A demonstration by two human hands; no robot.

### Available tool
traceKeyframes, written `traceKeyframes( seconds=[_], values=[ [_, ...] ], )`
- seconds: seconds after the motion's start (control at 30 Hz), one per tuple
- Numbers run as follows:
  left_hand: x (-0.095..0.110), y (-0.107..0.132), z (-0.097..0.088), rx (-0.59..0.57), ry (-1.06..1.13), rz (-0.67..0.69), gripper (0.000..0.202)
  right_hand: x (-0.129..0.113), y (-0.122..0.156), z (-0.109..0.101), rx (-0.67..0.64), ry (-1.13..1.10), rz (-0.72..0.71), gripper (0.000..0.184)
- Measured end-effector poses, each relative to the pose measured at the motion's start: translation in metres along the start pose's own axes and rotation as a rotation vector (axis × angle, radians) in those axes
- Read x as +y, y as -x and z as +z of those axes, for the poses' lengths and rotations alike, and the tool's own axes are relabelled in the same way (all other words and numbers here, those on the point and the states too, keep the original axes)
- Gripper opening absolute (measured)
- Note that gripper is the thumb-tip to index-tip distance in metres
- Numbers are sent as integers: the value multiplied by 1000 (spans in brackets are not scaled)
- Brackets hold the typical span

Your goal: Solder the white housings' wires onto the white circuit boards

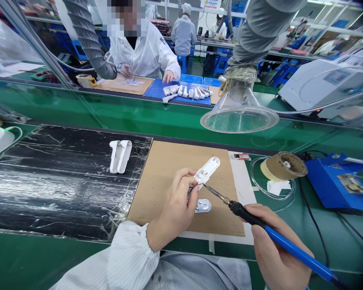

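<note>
My right hand (278, 245) is closed round a soldering iron (260, 221) with a blue and black handle. The iron's tip reaches the near end of a long white plastic casing (209, 166), where a thin wire shows. At that same end my left hand (178, 197) is closed, its thumb and fingers bent together on the casing; the fingers partly hide what they grip. Just below lies a second rounded white casing part (203, 205), half behind my left hand. Both parts are over a brown cardboard sheet (160, 173).
Two white shells (120, 156) lie on the black mat (72, 181). A clear fume hood (240, 117) hangs ahead. At right are a solder wire coil (254, 177), a round brown container (286, 165) and a blue soldering stand (335, 185). A co-worker (139, 56) sits opposite, beside white parts (189, 92).
</note>
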State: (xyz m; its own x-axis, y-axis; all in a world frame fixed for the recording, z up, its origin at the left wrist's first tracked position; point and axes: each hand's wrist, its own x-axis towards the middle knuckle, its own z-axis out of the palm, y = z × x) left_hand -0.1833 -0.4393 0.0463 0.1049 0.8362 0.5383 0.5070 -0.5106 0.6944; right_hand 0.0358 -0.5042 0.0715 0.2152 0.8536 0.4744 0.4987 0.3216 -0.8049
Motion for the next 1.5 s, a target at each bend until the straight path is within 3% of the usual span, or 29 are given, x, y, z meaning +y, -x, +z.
traceKeyframes(
  seconds=[0.47, 0.87, 1.5],
  values=[
    [-2, 0, 0, 0, 1, 5, 18, -1, 1, 0, -27, -31, 31, 16],
    [-1, -1, -3, -12, 23, 22, 18, -5, -6, -1, -48, -10, -38, 14],
    [-5, 0, -4, -47, 166, -107, 15, -2, -9, -3, -121, -32, -19, 16]
  ],
)
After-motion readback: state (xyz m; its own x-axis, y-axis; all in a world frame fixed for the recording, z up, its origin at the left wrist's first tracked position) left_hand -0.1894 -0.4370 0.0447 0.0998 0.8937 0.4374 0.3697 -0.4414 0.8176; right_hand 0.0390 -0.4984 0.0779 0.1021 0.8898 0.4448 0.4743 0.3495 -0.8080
